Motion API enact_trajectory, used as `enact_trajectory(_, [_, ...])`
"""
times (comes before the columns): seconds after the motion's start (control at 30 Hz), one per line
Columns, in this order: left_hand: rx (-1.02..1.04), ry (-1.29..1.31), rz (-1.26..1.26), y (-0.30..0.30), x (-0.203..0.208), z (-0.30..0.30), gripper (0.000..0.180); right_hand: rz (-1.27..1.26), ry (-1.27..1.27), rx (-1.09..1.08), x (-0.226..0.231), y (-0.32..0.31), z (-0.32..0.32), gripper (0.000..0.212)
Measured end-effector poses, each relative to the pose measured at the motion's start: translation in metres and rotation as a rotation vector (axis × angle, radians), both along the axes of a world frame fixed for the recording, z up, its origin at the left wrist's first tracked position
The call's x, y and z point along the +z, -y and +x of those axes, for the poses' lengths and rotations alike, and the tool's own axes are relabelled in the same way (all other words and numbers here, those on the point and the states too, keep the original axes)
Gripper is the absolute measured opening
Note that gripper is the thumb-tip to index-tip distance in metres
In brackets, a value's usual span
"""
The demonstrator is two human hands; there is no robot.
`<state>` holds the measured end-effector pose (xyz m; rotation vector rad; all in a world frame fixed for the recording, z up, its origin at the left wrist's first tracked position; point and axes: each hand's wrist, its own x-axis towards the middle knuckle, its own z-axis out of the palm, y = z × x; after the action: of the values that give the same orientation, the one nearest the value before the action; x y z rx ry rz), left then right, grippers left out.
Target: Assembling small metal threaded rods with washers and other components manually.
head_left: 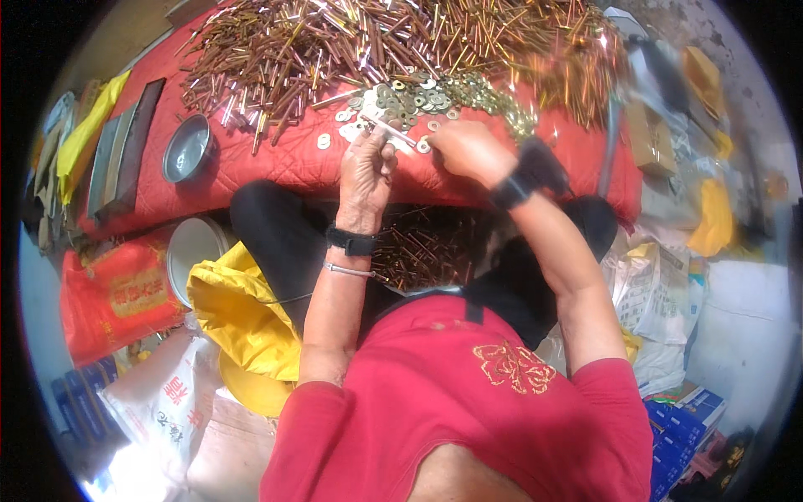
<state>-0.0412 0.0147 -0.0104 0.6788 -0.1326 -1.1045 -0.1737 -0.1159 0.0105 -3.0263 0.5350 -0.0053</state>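
Note:
My left hand (366,171) is closed round a thin, pale metal rod (391,131), which slants down to the right from its fingertips. The fingers of my right hand (470,152) are drawn together, with a flat washer (422,145) at their tips beside the rod's lower end. Both hands are over the near side of a red quilted cloth (251,188). Just beyond them lies a pile of silvery washers (414,99), and brassy small rings (493,99) spread to its right. Behind is a large heap of copper-coloured metal rods (309,50).
A grey metal bowl (187,149) sits on the cloth at left, near long dark bars (134,151). More rods (427,247) lie between my legs, below the cloth's edge. A yellow sack (242,293), red bag (117,293) and white bucket (196,251) are at lower left.

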Motion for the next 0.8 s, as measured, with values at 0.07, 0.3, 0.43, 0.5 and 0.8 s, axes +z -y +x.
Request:
enact_trajectory(0.07, [-0.066, -0.007, 0.028, -0.001, -0.011, 0.002, 0.02, 0.122, 0.237, 0.034, -0.004, 0.001, -0.023, 0.017])
enact_trajectory(0.3, [0.022, -0.043, 0.095, 0.011, -0.028, -0.014, 0.018, 0.758, 0.687, -0.312, 0.011, -0.039, -0.047, 0.016])
enact_trajectory(0.43, [0.041, 0.056, 0.114, 0.015, -0.015, -0.027, 0.014, 0.793, 0.827, -0.301, 0.005, -0.04, -0.046, 0.015])
enact_trajectory(0.5, [0.048, 0.091, 0.114, 0.015, -0.015, -0.028, 0.014, 0.84, 0.813, -0.334, 0.005, -0.039, -0.048, 0.015])
enact_trajectory(0.8, [0.029, 0.191, 0.174, 0.018, -0.013, -0.037, 0.01, 0.786, 0.788, -0.301, 0.008, -0.037, -0.054, 0.014])
